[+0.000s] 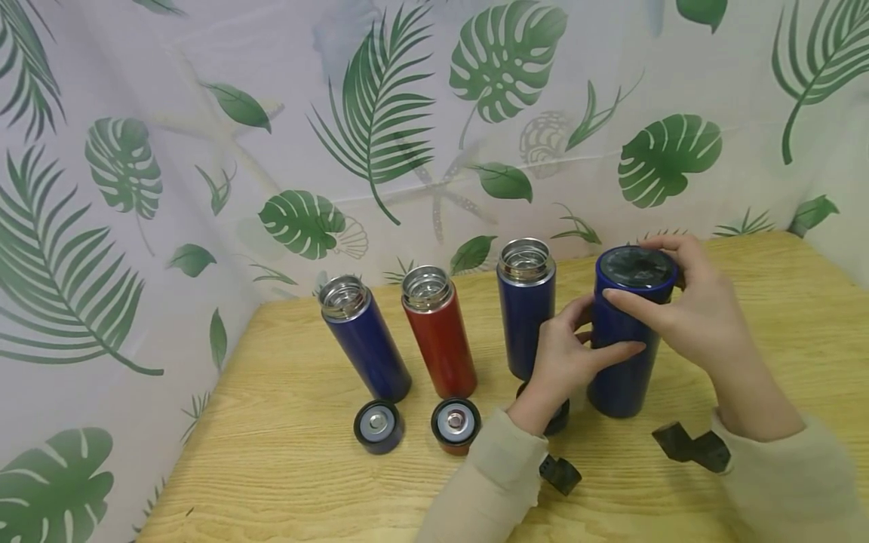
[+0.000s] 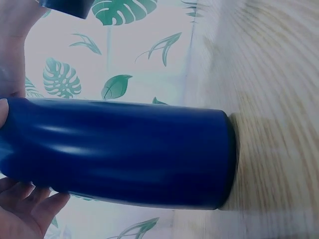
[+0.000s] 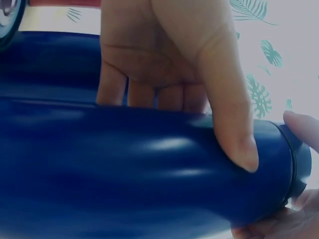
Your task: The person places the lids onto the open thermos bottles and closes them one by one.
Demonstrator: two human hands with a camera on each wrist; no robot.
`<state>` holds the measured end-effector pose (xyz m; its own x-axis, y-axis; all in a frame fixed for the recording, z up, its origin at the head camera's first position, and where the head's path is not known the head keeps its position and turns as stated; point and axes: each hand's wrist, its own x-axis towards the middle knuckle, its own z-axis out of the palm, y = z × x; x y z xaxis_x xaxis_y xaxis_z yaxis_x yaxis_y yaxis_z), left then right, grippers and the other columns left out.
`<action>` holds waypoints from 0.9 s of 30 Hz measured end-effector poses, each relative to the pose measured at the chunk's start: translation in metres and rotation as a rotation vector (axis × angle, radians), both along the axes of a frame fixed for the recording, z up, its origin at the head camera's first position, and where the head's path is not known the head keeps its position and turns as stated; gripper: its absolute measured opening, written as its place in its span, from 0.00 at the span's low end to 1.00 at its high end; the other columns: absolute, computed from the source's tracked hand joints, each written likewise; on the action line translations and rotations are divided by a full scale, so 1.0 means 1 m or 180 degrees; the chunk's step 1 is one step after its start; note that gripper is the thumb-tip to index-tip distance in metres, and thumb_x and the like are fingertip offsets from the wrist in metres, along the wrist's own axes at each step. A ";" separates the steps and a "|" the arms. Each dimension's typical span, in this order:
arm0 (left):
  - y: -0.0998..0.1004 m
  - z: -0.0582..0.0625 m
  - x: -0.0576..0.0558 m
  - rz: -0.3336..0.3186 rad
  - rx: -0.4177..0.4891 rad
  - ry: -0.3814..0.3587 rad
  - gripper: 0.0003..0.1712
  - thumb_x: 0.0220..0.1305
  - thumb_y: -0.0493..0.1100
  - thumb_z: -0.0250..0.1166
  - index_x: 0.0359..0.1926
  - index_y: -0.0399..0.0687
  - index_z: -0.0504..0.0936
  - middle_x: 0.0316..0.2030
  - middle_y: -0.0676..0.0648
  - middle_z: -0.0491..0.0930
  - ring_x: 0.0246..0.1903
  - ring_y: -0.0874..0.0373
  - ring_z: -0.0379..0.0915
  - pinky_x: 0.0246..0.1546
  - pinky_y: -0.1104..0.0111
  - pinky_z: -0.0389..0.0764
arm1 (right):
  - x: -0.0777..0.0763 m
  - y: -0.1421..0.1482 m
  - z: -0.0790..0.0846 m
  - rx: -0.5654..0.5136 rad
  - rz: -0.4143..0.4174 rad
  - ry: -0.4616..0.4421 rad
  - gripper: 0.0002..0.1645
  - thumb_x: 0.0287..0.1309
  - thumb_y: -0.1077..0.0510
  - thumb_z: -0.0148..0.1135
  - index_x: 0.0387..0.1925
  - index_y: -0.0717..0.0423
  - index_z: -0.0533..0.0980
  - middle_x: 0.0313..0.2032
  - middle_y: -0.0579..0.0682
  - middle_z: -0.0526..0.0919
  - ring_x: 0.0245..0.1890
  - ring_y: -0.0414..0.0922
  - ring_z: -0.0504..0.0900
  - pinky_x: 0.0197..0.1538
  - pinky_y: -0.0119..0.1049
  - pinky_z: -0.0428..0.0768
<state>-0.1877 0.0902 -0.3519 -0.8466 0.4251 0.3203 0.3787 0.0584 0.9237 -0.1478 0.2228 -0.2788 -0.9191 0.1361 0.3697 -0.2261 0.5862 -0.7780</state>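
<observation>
At the right of the row in the head view stands a blue vacuum flask [image 1: 621,381], upright on the table, with a glossy dark-topped lid [image 1: 637,267]. My left hand [image 1: 566,351] grips its upper body, thumb across the near side. Up at the lid, my right hand [image 1: 706,313] holds the rim between thumb and fingers. The left wrist view shows the same blue flask [image 2: 124,154] with its base on the wood. In the right wrist view, the left hand [image 3: 174,64] wraps the body, and the right fingers sit around the lid [image 3: 301,162].
Left of my hands stand a blue flask [image 1: 370,351], a red flask [image 1: 441,343] and another blue flask [image 1: 521,324], all lidless. A blue cap [image 1: 378,427] and a red cap [image 1: 456,424] lie upturned before them. A third cap [image 1: 560,421] is partly behind my left wrist.
</observation>
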 end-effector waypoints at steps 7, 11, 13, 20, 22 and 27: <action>0.000 -0.004 0.001 0.0032 0.0050 0.0041 0.34 0.45 0.41 0.71 0.55 0.51 0.70 0.46 0.57 0.74 0.43 0.71 0.69 0.40 0.78 0.72 | 0.004 -0.009 -0.005 0.0083 -0.0145 0.0172 0.38 0.43 0.58 0.69 0.53 0.66 0.60 0.50 0.65 0.66 0.48 0.64 0.68 0.44 0.59 0.67; 0.000 -0.007 0.001 0.0040 0.0044 0.0079 0.34 0.45 0.41 0.71 0.56 0.51 0.70 0.46 0.57 0.74 0.44 0.71 0.69 0.40 0.78 0.72 | 0.005 -0.010 -0.007 0.0141 -0.0153 0.0233 0.38 0.43 0.58 0.69 0.53 0.66 0.60 0.48 0.66 0.67 0.47 0.65 0.69 0.42 0.60 0.68; 0.000 -0.007 0.001 0.0043 0.0041 0.0104 0.34 0.45 0.41 0.71 0.56 0.52 0.70 0.46 0.57 0.74 0.44 0.71 0.69 0.39 0.78 0.72 | 0.005 -0.009 -0.007 0.0151 -0.0141 0.0224 0.38 0.43 0.58 0.69 0.54 0.66 0.60 0.49 0.65 0.67 0.46 0.64 0.69 0.42 0.60 0.68; 0.001 -0.010 0.000 0.0021 0.0108 0.0094 0.34 0.43 0.40 0.72 0.54 0.52 0.70 0.44 0.57 0.75 0.43 0.71 0.69 0.39 0.77 0.72 | 0.005 -0.005 -0.005 0.0187 -0.0023 0.0124 0.42 0.44 0.58 0.68 0.57 0.65 0.56 0.50 0.66 0.65 0.46 0.64 0.68 0.42 0.60 0.68; 0.001 -0.010 0.000 0.0022 0.0115 0.0078 0.34 0.43 0.40 0.72 0.54 0.52 0.70 0.45 0.58 0.74 0.43 0.71 0.69 0.39 0.77 0.72 | 0.005 -0.004 -0.005 0.0207 -0.0006 0.0094 0.42 0.44 0.57 0.67 0.58 0.65 0.56 0.50 0.67 0.65 0.46 0.65 0.68 0.42 0.60 0.67; 0.001 -0.009 0.001 0.0062 0.0059 0.0054 0.34 0.43 0.41 0.72 0.54 0.53 0.69 0.46 0.59 0.73 0.45 0.71 0.68 0.40 0.76 0.72 | 0.007 -0.004 -0.003 0.0292 0.0023 0.0063 0.44 0.45 0.57 0.67 0.59 0.64 0.55 0.50 0.68 0.64 0.46 0.66 0.67 0.41 0.60 0.66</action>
